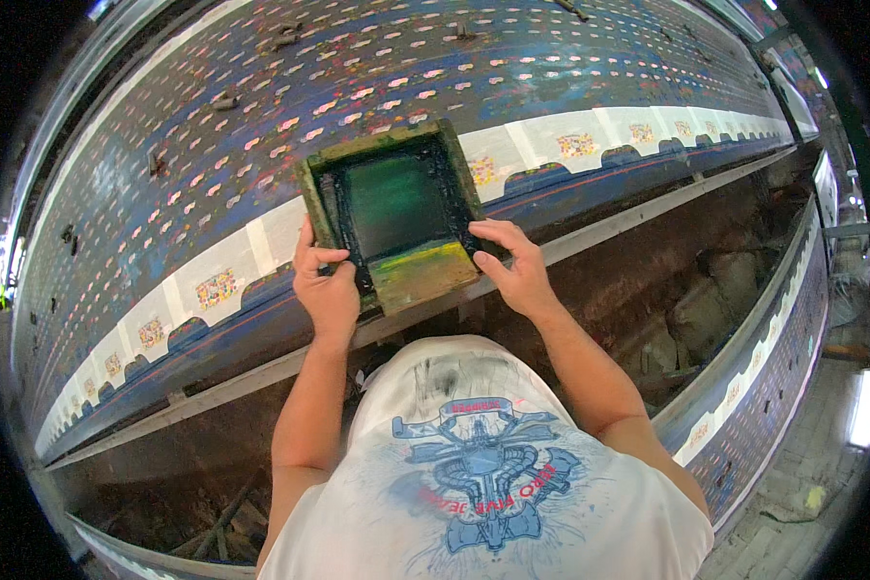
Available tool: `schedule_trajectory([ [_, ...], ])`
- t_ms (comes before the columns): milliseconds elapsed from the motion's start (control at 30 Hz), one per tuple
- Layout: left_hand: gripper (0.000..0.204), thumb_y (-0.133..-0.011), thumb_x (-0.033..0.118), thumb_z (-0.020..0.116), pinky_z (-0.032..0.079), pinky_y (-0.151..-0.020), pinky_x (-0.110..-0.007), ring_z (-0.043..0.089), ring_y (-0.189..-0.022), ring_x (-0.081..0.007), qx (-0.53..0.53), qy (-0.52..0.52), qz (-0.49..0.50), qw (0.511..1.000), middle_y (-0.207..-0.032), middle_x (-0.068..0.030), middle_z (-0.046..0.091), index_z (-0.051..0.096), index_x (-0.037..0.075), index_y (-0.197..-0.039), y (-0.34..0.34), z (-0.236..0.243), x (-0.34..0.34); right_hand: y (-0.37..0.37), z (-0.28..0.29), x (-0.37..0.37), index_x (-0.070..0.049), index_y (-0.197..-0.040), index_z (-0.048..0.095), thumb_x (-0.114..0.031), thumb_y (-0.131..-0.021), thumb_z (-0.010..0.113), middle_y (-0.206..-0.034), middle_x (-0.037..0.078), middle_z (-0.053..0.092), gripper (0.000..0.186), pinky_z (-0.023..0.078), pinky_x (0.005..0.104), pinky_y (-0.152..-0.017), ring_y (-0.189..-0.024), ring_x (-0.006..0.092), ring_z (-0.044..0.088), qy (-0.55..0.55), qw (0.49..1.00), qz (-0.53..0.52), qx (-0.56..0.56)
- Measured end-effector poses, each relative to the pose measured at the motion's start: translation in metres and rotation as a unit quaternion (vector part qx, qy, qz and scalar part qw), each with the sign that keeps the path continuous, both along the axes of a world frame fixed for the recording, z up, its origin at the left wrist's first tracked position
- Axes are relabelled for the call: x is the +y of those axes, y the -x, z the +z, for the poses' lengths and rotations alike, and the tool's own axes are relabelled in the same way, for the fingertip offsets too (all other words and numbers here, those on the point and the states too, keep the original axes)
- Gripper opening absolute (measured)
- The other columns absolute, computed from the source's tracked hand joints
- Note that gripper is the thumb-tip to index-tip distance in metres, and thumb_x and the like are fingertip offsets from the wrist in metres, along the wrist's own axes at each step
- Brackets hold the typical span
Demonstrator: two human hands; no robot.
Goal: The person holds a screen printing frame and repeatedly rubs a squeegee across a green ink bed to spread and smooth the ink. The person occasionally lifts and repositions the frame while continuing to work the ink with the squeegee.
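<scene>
A small, ink-stained screen-printing frame (396, 203) is between my two hands, at the near edge of a long printing table. Its wooden rim is worn, the inside is dark green, and a yellow-green smeared strip lies along its near side. My left hand (327, 290) grips the near left side, thumb and fingers closed on the rim. On the near right side, my right hand (517, 266) pinches the rim between thumb and fingers. I cannot tell whether the frame rests on the table or hangs just above it. Behind it stretches the printed, multicoloured tabletop (406, 77).
White pieces with colourful printed patches (575, 145) run in a row along the table's near side. Small dark lumps (225, 101) are scattered on the tabletop. A rail (609, 227) borders the near edge. Another printed table (744, 416) stands to the right, across a brown, cluttered gap.
</scene>
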State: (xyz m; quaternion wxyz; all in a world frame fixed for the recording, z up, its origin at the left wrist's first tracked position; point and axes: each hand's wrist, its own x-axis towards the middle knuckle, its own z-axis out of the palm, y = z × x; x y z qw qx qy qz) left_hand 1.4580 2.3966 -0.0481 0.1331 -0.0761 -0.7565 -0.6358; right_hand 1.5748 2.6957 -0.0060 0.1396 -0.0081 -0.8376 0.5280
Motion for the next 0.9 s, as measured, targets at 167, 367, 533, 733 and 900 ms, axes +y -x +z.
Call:
schedule_trajectory([
  [167, 0.018, -0.079, -0.013, 0.071, 0.031, -0.134, -0.047, 0.045, -0.166, -0.0408, -0.039, -0.025, -0.001, 0.999, -0.175, -0.0295, 0.050, 0.072, 0.004, -0.085, -0.008, -0.006, 0.078, -0.009, -0.005, 0.076, -0.004, -0.141, 0.077, -0.013, -0.101, 0.080, -0.149, 0.014, 0.075, 0.041, 0.041, 0.0503, -0.129, -0.151, 0.0362, 0.060, -0.036, 0.999, -0.004, 0.000],
  [367, 0.023, -0.079, -0.016, 0.069, 0.035, -0.132, -0.043, 0.048, -0.164, -0.0382, -0.056, -0.036, -0.010, 0.998, -0.176, -0.0295, 0.049, 0.072, 0.004, -0.089, -0.011, -0.017, 0.128, -0.013, -0.014, 0.133, -0.007, -0.140, 0.078, -0.017, -0.098, 0.084, -0.146, 0.013, 0.076, 0.043, 0.040, 0.0538, -0.131, -0.152, 0.0394, 0.057, -0.008, 1.000, 0.013, 0.025],
  [533, 0.026, -0.077, -0.019, 0.069, 0.038, -0.130, -0.042, 0.049, -0.164, -0.0361, -0.096, -0.050, 0.001, 0.994, -0.178, -0.0250, 0.048, 0.071, 0.004, -0.091, -0.016, -0.017, 0.138, -0.014, -0.015, 0.155, -0.005, -0.141, 0.077, -0.018, -0.102, 0.081, -0.148, 0.013, 0.075, 0.041, 0.039, 0.0519, -0.130, -0.153, 0.0374, 0.056, -0.002, 0.998, 0.047, 0.032],
  [733, 0.027, -0.076, -0.021, 0.070, 0.041, -0.125, -0.040, 0.051, -0.162, -0.0325, -0.111, -0.098, -0.014, 0.989, -0.181, -0.0220, 0.046, 0.069, 0.004, -0.089, -0.014, -0.020, 0.138, -0.011, -0.013, 0.163, -0.008, -0.137, 0.078, -0.013, -0.095, 0.086, -0.146, 0.013, 0.076, 0.043, 0.041, 0.0544, -0.130, -0.150, 0.0404, 0.058, -0.003, 0.997, 0.055, 0.044],
  [900, 0.027, -0.075, -0.021, 0.070, 0.042, -0.125, -0.039, 0.052, -0.161, -0.0314, -0.137, -0.102, -0.004, 0.985, -0.180, -0.0216, 0.047, 0.067, 0.004, -0.086, -0.015, -0.016, 0.144, -0.010, -0.015, 0.171, -0.008, -0.136, 0.078, -0.010, -0.094, 0.086, -0.145, 0.013, 0.077, 0.043, 0.043, 0.0538, -0.128, -0.149, 0.0404, 0.059, 0.004, 0.997, 0.059, 0.043],
])
